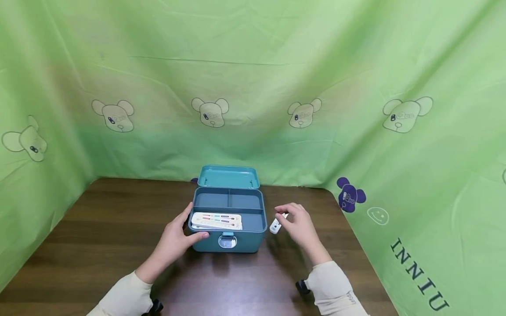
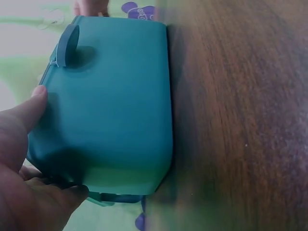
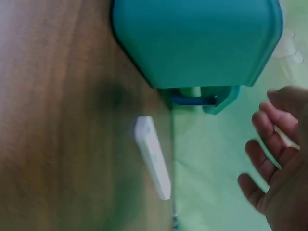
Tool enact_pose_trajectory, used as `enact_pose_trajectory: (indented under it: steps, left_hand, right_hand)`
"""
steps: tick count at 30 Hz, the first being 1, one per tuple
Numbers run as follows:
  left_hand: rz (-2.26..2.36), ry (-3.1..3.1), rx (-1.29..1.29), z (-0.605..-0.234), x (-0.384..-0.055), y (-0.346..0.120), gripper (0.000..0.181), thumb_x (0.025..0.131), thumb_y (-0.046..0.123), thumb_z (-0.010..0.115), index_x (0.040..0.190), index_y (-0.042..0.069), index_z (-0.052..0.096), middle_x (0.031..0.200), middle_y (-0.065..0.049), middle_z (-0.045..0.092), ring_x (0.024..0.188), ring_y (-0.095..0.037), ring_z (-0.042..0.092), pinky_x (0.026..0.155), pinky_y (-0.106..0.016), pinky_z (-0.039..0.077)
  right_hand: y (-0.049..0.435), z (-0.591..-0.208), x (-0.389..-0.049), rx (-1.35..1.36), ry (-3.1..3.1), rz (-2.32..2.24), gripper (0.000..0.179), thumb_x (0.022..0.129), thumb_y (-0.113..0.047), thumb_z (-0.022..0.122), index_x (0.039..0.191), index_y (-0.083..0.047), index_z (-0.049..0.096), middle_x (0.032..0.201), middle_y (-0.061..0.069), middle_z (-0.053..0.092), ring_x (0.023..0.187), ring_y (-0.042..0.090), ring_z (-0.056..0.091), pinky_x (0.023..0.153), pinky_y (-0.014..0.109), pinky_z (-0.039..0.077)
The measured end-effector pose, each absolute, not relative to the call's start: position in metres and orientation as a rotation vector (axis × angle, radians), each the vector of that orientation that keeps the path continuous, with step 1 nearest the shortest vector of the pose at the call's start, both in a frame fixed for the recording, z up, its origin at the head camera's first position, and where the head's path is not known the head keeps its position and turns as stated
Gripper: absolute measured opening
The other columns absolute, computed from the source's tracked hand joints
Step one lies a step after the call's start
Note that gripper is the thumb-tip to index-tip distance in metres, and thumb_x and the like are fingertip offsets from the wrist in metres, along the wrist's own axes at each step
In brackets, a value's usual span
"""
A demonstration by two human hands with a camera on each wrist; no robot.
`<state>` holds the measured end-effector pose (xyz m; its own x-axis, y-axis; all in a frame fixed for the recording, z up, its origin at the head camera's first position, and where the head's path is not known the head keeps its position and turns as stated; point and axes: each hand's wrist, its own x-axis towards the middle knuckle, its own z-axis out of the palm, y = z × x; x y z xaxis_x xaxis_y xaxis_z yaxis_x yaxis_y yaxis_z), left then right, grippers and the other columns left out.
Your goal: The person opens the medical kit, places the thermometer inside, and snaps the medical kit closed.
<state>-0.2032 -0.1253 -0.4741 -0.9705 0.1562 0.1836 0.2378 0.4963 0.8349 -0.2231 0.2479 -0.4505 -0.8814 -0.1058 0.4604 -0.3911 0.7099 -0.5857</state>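
A teal storage box (image 1: 245, 241) stands on the table, its lid (image 1: 228, 177) tipped back. My left hand (image 1: 175, 237) grips the box at its left front corner, thumb on the front and fingers along the side. Inside the tray (image 1: 253, 219), white flat packs (image 1: 216, 220) with coloured print lie in the front compartment. To the right of the box, my right hand (image 1: 298, 224) hovers with loosely bent fingers over a small white stick-shaped thing (image 1: 275, 226). In the right wrist view that white piece (image 3: 153, 156) lies on the wood, apart from the fingers (image 3: 262, 161).
Two divided compartments fill the back of the tray. A clear latch (image 1: 227, 241) sits on the box's front. Brown wood table (image 1: 130, 219) surrounds the box. A green cloth (image 1: 253, 145) with bear-head prints hangs behind and at both sides.
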Motion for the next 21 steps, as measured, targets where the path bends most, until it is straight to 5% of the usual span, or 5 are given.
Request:
enact_pose_trajectory:
  steps: [8,13,17,21]
  left_hand:
    - [-1.47,-2.655,-0.345,-0.474,-0.204,-0.126,0.113,0.077,0.051,0.088,0.162,0.006,0.028,0.16,-0.019,0.041,0.144,-0.038,0.045,0.111,-0.053,0.045]
    - [-1.477,-2.665,-0.316,-0.474,-0.203,-0.124,0.112,0.078,0.049,0.088,0.162,0.007,0.028,0.161,-0.019,0.04,0.145,-0.038,0.043,0.113,-0.054,0.043]
    - [-1.481,-2.669,-0.308,-0.472,-0.202,-0.124,0.111,0.078,0.048,0.088,0.162,0.006,0.028,0.161,-0.019,0.039,0.146,-0.038,0.042,0.114,-0.055,0.042]
    - [-1.471,-2.665,-0.323,-0.472,-0.202,-0.123,0.111,0.078,0.049,0.087,0.162,0.005,0.028,0.161,-0.019,0.04,0.145,-0.038,0.044,0.112,-0.054,0.043]
  right_hand:
    - [0.25,-0.474,-0.225,-0.171,-2.762,0.858,0.025,0.088,-0.022,0.075,0.106,-0.006,0.077,0.093,0.005,0.076,0.097,0.031,0.069,0.085,0.052,0.046]
    - [0.245,-0.486,-0.225,-0.375,-2.92,0.711,0.033,0.087,-0.043,0.077,0.095,-0.011,0.077,0.097,0.012,0.074,0.105,0.043,0.062,0.086,0.063,0.042]
    - [0.234,-0.492,-0.228,-0.477,-2.963,0.587,0.057,0.081,-0.059,0.077,0.092,-0.003,0.07,0.1,0.022,0.065,0.104,0.047,0.056,0.087,0.067,0.039]
    - [0.225,-0.499,-0.234,-0.588,-2.954,0.49,0.08,0.078,-0.063,0.077,0.109,0.009,0.063,0.11,0.031,0.06,0.11,0.051,0.052,0.093,0.07,0.035]
